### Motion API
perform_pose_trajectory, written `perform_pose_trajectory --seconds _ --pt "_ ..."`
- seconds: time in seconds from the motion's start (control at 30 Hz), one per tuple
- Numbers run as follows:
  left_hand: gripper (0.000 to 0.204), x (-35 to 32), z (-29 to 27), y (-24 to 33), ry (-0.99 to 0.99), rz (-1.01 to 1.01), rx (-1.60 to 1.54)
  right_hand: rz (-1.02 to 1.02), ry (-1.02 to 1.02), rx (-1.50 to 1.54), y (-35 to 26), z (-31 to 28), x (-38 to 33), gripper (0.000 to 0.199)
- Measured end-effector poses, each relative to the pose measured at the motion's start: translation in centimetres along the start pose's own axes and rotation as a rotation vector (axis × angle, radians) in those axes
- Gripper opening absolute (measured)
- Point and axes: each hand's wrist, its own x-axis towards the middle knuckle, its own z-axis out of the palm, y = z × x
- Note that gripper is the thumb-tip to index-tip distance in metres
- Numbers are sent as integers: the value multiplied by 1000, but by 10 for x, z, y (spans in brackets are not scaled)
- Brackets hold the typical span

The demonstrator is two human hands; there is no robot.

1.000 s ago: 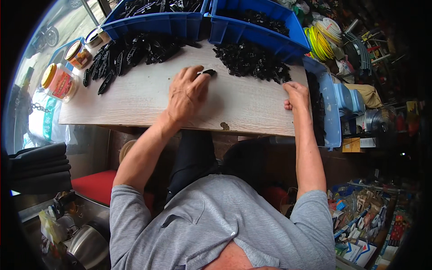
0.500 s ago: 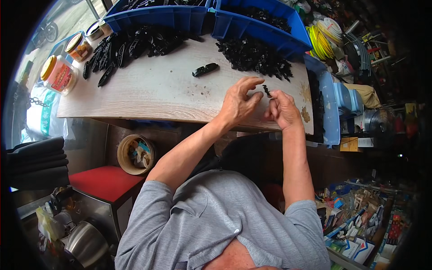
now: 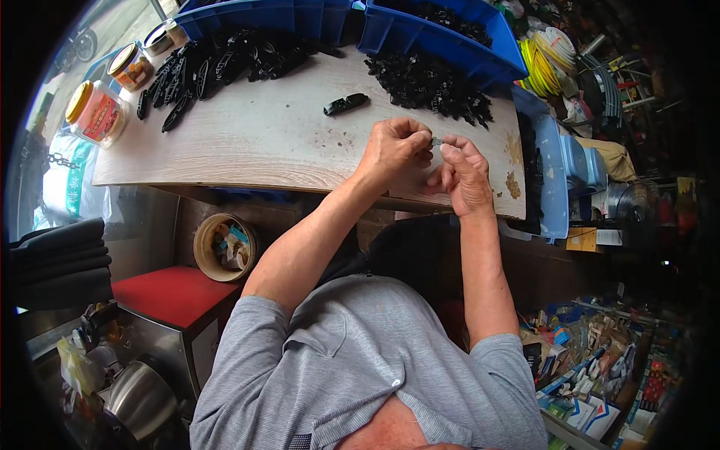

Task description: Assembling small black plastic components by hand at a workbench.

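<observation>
A small dark plastic piece is pinched between my two hands over the front right of the table. My left hand grips its left end with thumb and forefinger, the other fingers curled. At its right end, the thumb and forefinger of my right hand close on it. Fingertips cover most of the piece, so its shape is hard to make out. Just beyond my left hand lies a single long black plastic part. A heap of small black parts spreads past both hands.
Long black parts are piled at the table's back left. Two blue bins stand along the back. Lidded jars line the left edge; a light-blue crate sits off the right edge. Below is a waste bucket.
My left hand has closed on the small piece that my right hand alone held upright before. The hands have come together, and the piece now lies between their fingertips.
</observation>
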Motion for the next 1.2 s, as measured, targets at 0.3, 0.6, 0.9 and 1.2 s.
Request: perform_pose_trajectory --seconds 0.3,0.6,0.9,1.2 --pt "22 -14 -14 6 288 431 802 -51 -12 -40 13 -9 3 18" --pt "31 -19 -72 37 461 462 1626 6 45 -1 4 8 -4 20" --pt "13 -37 -76 25 430 755 1578 -16 47 77 8 14 -2 20" --pt "23 -42 -40 8 119 318 508 -77 -121 201 16 27 2 14"
